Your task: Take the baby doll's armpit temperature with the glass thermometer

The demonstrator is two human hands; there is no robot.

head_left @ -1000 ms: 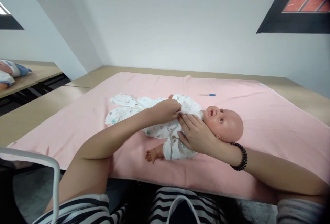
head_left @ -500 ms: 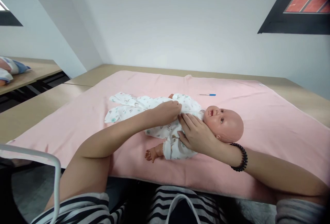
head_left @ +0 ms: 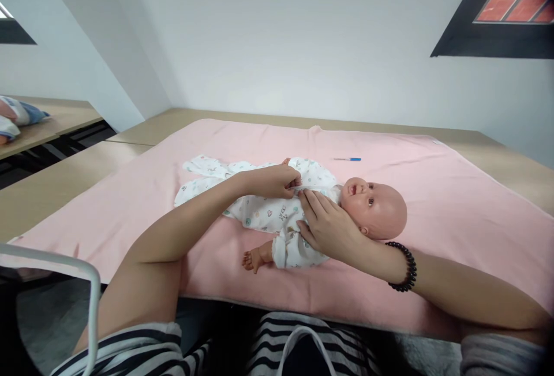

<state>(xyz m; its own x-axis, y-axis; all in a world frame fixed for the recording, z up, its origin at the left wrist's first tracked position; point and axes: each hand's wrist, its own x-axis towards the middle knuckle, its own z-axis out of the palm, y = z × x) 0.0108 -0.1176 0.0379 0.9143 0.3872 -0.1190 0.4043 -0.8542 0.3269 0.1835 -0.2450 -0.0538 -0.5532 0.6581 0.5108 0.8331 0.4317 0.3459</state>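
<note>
A baby doll (head_left: 381, 208) lies on its back with its head to the right, dressed in a white printed baby outfit (head_left: 259, 211). Over the doll's chest, my left hand (head_left: 272, 181) is closed, its fingers pinching what looks like a thin white tie on the outfit's front. My right hand (head_left: 331, 223) rests on the upper chest, fingers stretched out and thumb apart, fingertips beside the pinched tie. Whether those fingertips also press on the tie cannot be made out. The doll's near hand (head_left: 255, 259) sticks out of its sleeve towards me.
A pink cloth (head_left: 454, 203) covers much of the wooden table (head_left: 142, 127). Behind the doll lies a pen with a blue cap (head_left: 355, 159). Another table at far left bears a partly seen doll in cloth (head_left: 23, 113). A white curved rail (head_left: 92, 295) stands at lower left.
My left hand has moved slightly left and away from the right fingertips, opening a small gap where the white tie shows. My right hand has stayed on the chest.
</note>
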